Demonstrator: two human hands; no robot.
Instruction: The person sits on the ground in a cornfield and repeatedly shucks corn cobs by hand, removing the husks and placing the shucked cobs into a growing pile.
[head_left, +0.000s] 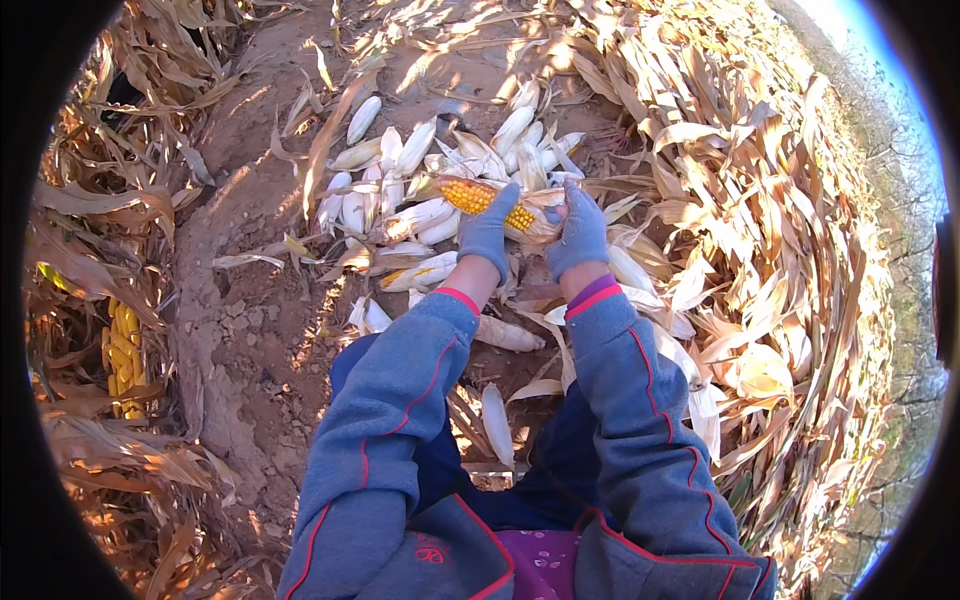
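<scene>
A partly husked ear of corn (469, 196) with yellow kernels bared lies across my two hands, its tip pointing left. My left hand (486, 234), in a grey knit glove, grips the ear around its middle with the thumb on top. My right hand (579, 234), gloved alike, is closed on the dry husk (544, 217) at the ear's right end. Below and beyond both hands spreads a pile of ears in pale husks (414, 148). One ear with some kernels showing (420, 271) rests just left of my left wrist.
Dry corn stalks and leaves (780, 300) bank up along the right side. More stalks (97, 202) line the left, where bare yellow ears (124, 352) are heaped. Reddish soil (247, 330) lies between. A husked-over ear (496, 424) sits between my knees.
</scene>
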